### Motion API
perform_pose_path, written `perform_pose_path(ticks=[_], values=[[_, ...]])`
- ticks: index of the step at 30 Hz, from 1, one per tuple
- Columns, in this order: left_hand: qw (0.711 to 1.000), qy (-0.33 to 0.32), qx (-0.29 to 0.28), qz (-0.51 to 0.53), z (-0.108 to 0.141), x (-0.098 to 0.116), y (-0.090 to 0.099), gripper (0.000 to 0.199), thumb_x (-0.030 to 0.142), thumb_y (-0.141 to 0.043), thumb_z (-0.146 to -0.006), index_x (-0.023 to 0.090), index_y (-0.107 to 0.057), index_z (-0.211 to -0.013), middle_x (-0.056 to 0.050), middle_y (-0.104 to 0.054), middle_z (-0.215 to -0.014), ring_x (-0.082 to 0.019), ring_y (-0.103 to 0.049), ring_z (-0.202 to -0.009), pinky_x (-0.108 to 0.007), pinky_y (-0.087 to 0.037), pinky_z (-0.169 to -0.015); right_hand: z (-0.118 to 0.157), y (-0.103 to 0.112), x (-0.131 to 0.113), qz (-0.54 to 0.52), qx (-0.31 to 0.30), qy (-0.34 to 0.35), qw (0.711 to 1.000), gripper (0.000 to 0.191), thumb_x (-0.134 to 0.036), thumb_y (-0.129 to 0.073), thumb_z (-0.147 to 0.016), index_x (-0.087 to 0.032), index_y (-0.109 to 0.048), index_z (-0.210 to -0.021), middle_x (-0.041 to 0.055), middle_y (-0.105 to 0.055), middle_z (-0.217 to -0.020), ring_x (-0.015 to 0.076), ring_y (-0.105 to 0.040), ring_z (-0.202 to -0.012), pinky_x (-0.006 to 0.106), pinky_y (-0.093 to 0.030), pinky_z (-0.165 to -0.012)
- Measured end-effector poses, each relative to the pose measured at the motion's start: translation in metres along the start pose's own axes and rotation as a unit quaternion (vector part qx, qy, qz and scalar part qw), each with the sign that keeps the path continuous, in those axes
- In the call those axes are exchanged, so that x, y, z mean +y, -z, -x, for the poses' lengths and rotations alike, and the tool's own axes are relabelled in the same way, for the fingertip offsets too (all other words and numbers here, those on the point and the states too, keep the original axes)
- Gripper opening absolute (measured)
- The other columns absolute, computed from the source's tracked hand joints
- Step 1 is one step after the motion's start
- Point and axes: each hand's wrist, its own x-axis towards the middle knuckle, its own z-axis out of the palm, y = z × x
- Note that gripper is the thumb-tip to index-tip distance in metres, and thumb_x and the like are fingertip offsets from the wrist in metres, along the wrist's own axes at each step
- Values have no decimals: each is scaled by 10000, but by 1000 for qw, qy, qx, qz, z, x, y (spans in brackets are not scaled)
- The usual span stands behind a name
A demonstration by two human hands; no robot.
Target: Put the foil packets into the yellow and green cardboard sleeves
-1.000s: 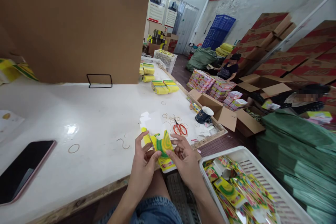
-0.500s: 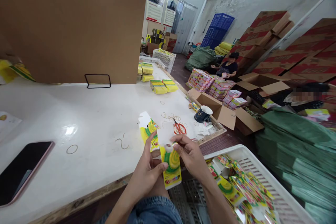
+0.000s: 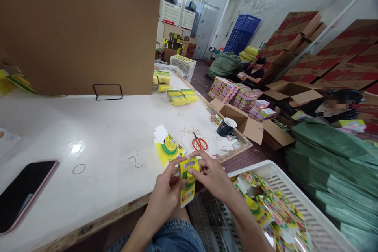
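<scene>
By the near edge of the white surface (image 3: pixel 100 130), the left hand (image 3: pixel 167 187) and right hand (image 3: pixel 215 174) hold a small yellow carton (image 3: pixel 189 188) in a narrow fingertip grip; it looks light, thin-walled and easily creased, best taken gently by its side edges

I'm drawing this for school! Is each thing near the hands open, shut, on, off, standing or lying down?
Yellow box, held by left hand and right hand
Other yellow box, lying down, looks flat
Phone, screen dark
Mug, standing upright
Scissors, lying down, blades look shut
Brown carton beside mug, open
</scene>
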Motion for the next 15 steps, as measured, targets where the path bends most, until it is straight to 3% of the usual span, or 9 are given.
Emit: perform_pose_path(ticks=[5,10,15], values=[[999,23,-9,23,0,5,-1,520,215,-594,-805,231,-437,-1300,-127,-620,-1255,-269,-660,-1020,-391,-544,-833,-1,-2,-3,131,36,21,991,264,-231,-564,-813,-224,-502,-1069,-91,-441,-556,131,-467,-535,214,-317,-534],[999,30,1,26,0,5,-3,540,211,-601,-799,227,-427,-1309,-127,-624,-1247,-272,-647,-1047,-386,-541,-835,0,-4,-5,127,10,10,992,372,-203,-572,-776,-237,-455,-1128,-92,-462,-583,137,-481,-538,213,-322,-540],[999,27,13,32,0,7,1,528,210,-609,-800,230,-436,-1298,-122,-612,-1266,-268,-631,-1078,-367,-535,-843,-1,-5,-4,144,54,11,988,334,-223,-589,-789,-234,-513,-1114,-68,-501,-606,149,-497,-575,235,-332,-574]])
